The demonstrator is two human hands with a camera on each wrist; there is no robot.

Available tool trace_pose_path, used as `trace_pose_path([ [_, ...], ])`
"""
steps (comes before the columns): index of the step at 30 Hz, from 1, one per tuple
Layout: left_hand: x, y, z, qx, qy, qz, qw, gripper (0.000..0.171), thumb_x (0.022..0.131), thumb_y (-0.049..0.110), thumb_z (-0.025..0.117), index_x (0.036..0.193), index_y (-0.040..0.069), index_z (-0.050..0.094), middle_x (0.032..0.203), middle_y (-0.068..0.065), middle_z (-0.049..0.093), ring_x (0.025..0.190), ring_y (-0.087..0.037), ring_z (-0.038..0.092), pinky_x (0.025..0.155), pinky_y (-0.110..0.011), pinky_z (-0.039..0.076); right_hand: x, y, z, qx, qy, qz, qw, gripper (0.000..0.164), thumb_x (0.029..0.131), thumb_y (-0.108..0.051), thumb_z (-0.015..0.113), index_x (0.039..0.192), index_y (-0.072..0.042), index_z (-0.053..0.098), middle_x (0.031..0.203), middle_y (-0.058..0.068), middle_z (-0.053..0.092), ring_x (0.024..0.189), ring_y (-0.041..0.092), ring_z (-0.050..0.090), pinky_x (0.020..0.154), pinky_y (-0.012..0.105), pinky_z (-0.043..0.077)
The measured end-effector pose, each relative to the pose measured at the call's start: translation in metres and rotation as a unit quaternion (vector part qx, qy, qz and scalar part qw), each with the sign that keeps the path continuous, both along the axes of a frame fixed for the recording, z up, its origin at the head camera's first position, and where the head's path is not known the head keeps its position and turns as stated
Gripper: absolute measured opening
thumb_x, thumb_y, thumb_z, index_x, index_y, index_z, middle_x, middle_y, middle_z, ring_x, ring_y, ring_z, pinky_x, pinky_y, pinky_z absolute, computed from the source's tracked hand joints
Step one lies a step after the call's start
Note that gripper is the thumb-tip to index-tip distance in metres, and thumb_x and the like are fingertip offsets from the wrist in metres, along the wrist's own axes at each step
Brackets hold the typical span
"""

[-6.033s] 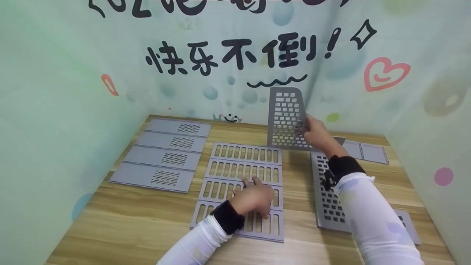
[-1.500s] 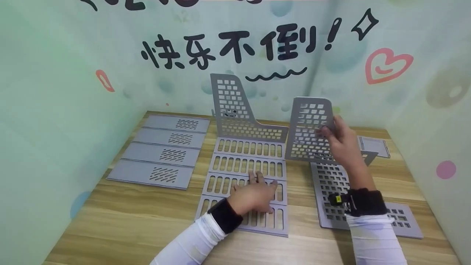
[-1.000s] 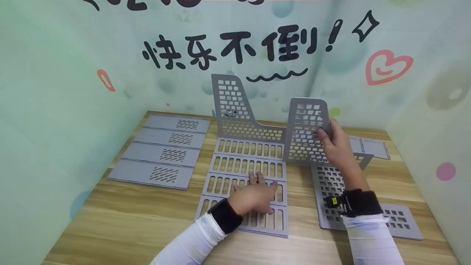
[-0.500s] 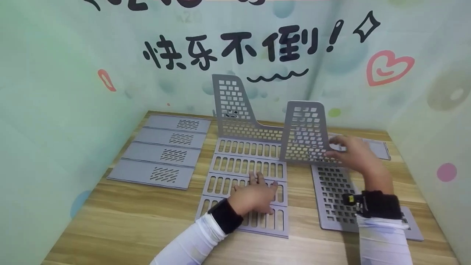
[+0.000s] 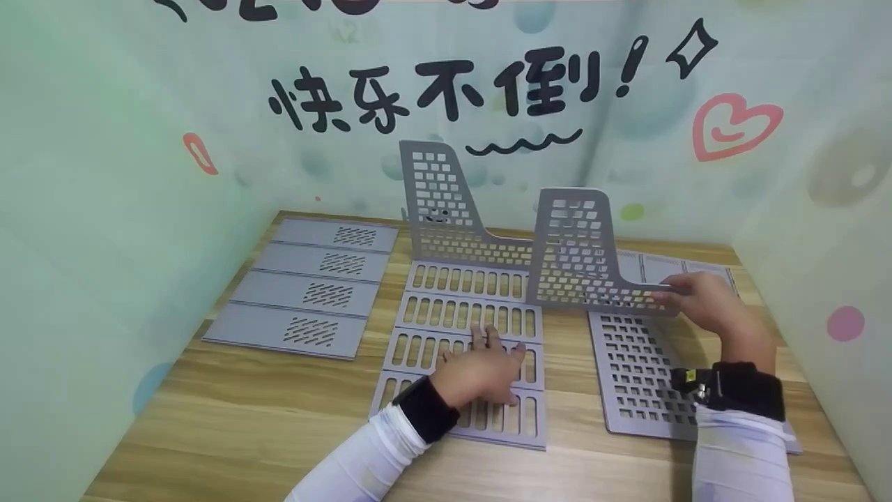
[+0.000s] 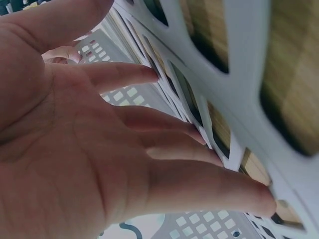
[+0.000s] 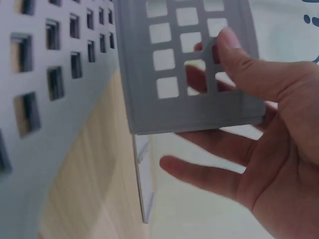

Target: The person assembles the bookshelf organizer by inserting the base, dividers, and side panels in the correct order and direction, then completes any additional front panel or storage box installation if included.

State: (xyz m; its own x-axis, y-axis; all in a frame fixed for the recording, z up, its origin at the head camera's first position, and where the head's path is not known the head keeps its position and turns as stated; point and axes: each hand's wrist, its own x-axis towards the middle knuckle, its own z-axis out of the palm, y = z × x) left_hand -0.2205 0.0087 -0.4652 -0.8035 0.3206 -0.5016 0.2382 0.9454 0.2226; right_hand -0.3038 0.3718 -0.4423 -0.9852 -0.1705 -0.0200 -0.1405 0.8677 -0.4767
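My left hand rests with spread fingers on a grey slotted panel that lies in the table's middle. In the left wrist view, the fingertips touch its bars. My right hand pinches the low end of an L-shaped perforated panel, held upright with its tall part to the left. The right wrist view shows the thumb on one face of this panel and fingers behind it. A matching L-shaped panel stands upright along the slotted panel's far edge; the held one overlaps its right end in the head view.
A grey four-part panel with slanted slits lies on the left. On the right, a panel with square holes lies flat, partly under my right arm, over another piece. Plain grey panels lie behind my right hand. Patterned walls enclose the table.
Since the earliest frame, one L-shaped panel was left standing at the back. My right hand slid from the second panel's tall part to its low end, and that panel shifted left. Left hand stayed.
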Motion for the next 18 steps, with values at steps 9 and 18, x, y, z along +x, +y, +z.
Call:
trace_pose_path([
  [9,-0.004,0.000,-0.002,-0.005,-0.011,-0.016,0.9998,0.094,0.096,0.045,0.077,0.171,0.039,0.020,0.179,-0.022,-0.006,0.166,-0.045,-0.007,0.115,-0.091,0.016,-0.005,-0.010,-0.008,-0.035,-0.017,-0.002,0.999,0.032,0.106,-0.027,0.067,0.117,0.002,0.075,0.108,0.020,0.078,0.106,0.037,0.068,0.097,0.056,0.053],
  [18,-0.004,0.002,-0.002,-0.008,-0.002,-0.031,0.9995,0.095,0.096,0.044,0.076,0.171,0.036,0.020,0.177,-0.027,-0.005,0.164,-0.051,-0.004,0.110,-0.094,0.020,-0.016,-0.046,-0.015,-0.043,0.001,0.047,0.998,0.021,0.107,-0.023,0.065,0.107,-0.004,0.075,0.099,0.015,0.077,0.094,0.031,0.069,0.093,0.054,0.057],
])
